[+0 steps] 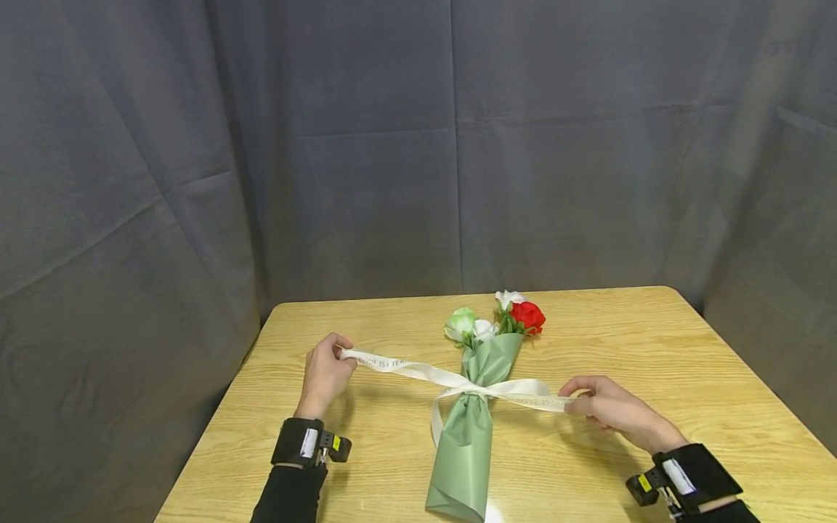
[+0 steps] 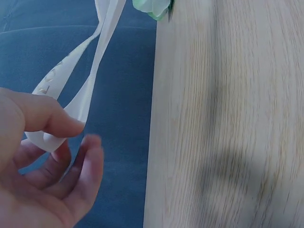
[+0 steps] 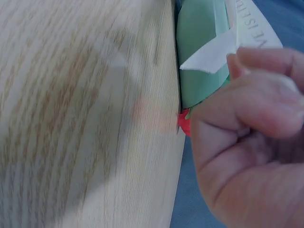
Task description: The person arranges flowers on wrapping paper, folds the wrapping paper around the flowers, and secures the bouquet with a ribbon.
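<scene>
A bouquet wrapped in green paper (image 1: 461,450) lies on the wooden table, its white, pale green and red flowers (image 1: 527,317) pointing to the far side. White printed ribbon (image 1: 418,370) is tied round the narrow middle of the wrap and stretches out to both sides. On the left, my left hand (image 1: 327,374) pinches a looped part of the ribbon between thumb and fingers; the left wrist view shows the loop (image 2: 78,107) closely. Over on the right, my right hand (image 1: 611,410) pinches the other side of the ribbon, and a short ribbon end (image 3: 209,52) sticks out near the fingertips.
The light wooden table (image 1: 261,443) extends around the bouquet on both sides. Behind it and at both sides hang grey curtains (image 1: 366,181). A ribbon tail (image 1: 437,421) droops beside the wrap, left of the knot.
</scene>
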Action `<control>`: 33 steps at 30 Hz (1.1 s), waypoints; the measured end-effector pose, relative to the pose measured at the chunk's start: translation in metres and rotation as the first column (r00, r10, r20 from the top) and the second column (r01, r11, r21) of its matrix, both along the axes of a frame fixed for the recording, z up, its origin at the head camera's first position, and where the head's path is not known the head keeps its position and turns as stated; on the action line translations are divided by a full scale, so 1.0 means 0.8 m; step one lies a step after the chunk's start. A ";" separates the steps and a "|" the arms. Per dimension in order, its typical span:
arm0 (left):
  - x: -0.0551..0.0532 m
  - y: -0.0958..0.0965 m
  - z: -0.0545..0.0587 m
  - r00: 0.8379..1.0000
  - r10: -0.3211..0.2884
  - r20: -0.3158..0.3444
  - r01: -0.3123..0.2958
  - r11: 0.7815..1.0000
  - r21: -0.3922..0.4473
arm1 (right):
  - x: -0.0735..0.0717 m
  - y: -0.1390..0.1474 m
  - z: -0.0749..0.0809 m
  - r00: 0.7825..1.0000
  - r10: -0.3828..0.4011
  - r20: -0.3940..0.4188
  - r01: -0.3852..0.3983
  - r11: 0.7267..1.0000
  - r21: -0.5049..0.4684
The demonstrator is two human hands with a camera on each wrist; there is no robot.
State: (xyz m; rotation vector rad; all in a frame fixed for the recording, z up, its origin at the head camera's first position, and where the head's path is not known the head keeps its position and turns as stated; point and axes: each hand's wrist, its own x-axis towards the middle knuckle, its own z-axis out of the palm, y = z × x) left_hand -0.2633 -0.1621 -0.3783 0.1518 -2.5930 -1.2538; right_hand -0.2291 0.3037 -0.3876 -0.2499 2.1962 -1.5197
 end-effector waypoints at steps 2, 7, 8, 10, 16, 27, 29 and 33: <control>0.001 0.002 0.001 1.000 -0.008 -0.007 0.009 0.998 0.070 | 0.000 -0.001 0.001 1.000 0.017 -0.006 -0.017 1.000 -0.004; 0.001 0.003 0.004 0.999 -0.052 -0.014 0.054 0.935 0.351 | -0.001 -0.002 -0.002 1.000 0.008 -0.023 -0.009 0.999 -0.033; 0.001 0.003 0.004 0.998 -0.059 -0.010 0.059 0.919 0.390 | -0.002 -0.002 -0.002 1.000 -0.006 -0.024 0.005 0.999 -0.036; 0.001 0.001 0.003 0.998 -0.066 -0.002 0.061 0.902 0.427 | -0.002 -0.001 -0.004 0.999 -0.032 -0.023 0.031 0.999 -0.034; 0.002 0.001 -0.003 0.998 -0.067 0.001 0.062 0.929 0.364 | -0.003 0.000 -0.006 0.997 -0.079 -0.005 0.079 0.997 -0.015; 0.007 -0.001 -0.016 0.998 0.037 0.042 -0.038 0.998 0.042 | -0.001 0.007 -0.018 0.991 -0.127 0.030 0.125 0.990 0.067; 0.007 -0.002 -0.016 0.998 0.049 0.038 -0.050 0.999 0.018 | -0.002 0.008 -0.019 0.990 -0.139 0.025 0.137 0.987 0.081; 0.005 -0.003 -0.018 0.998 0.063 0.026 -0.063 0.998 -0.026 | -0.001 0.010 -0.021 0.989 -0.146 0.003 0.145 0.984 0.107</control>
